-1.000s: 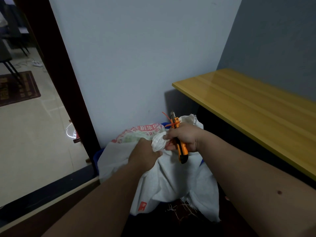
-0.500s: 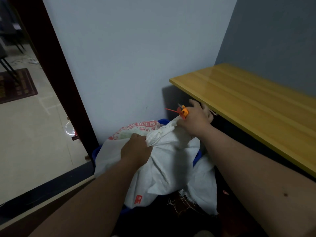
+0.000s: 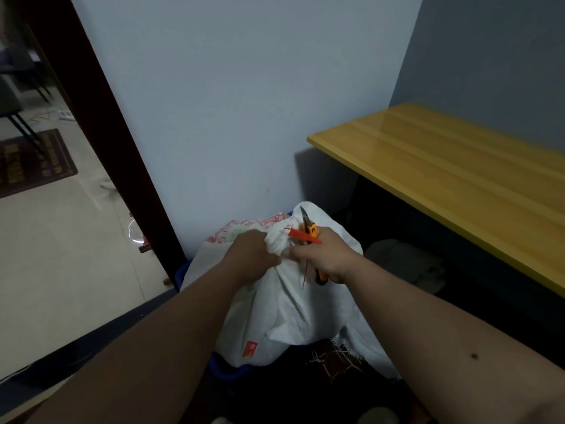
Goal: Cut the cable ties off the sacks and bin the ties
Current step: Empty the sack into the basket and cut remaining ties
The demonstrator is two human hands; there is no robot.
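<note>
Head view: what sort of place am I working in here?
Likely a home or small office corner: a yellow wooden desk against painted walls, a doorway onto a tiled floor with a doormat.

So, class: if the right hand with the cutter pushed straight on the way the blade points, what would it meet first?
Probably the sack's bunched top just beyond the right hand, then the wall; depth is unclear.

Both forearms are bare, with no sleeve in view. The left hand (image 3: 249, 258) and right hand (image 3: 324, 257) wear no gloves, rings or watch.
</note>
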